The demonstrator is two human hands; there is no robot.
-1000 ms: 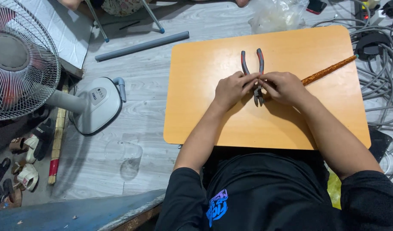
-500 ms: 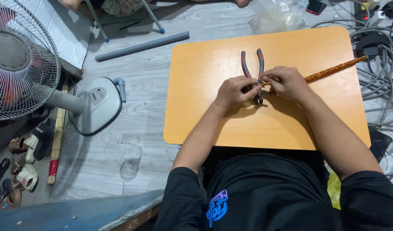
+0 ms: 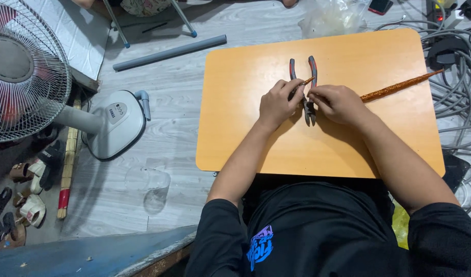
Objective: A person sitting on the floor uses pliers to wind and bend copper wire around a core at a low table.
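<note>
An orange low table (image 3: 245, 128) lies in front of me. On it rest pliers (image 3: 311, 66) with red-and-grey handles pointing away from me. A long thin orange-brown stick (image 3: 399, 87) runs from the right edge toward the middle. My right hand (image 3: 340, 105) is closed around the stick near its left end. My left hand (image 3: 277, 102) pinches the stick's tip with its fingertips, right above the pliers' jaws. Both hands meet over the pliers.
A standing fan (image 3: 25, 72) with a white base (image 3: 115, 123) stands on the grey floor at left. A grey pipe (image 3: 168, 52) lies beyond the table. Tangled cables (image 3: 458, 82) sit at right, sandals (image 3: 25, 205) at lower left, a clear plastic cup (image 3: 148, 179) near the table.
Both hands have shifted slightly away from me along the pliers. The stick's tip now shows between the pliers' handles, pinched by my left fingers.
</note>
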